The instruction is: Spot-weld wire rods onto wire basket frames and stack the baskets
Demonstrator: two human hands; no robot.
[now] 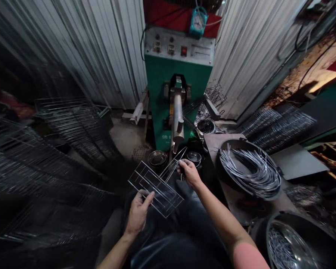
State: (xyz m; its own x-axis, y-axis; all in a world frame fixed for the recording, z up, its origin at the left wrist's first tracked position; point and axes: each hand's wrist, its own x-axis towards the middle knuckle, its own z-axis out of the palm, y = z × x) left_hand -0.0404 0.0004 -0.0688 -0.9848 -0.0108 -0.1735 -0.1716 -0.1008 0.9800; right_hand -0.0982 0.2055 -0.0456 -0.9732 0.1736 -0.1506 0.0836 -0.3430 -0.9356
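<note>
Flat rectangular steel-wire frame [156,188] sits between both hands, long axis running upper left to lower right. Two thin steel rods [170,168] angle up-right toward the green spot welder [164,101]. Right grip [189,172] closed on the rods. Left grip [138,213] has fingers spread at the frame's lower edge, hold unclear. Area around welder tip too dark to resolve.

Your single camera rides on your head, facing forward and down, close over your left hand [138,213] and right hand [189,172], toward the green spot-welding machine [159,93].
</note>
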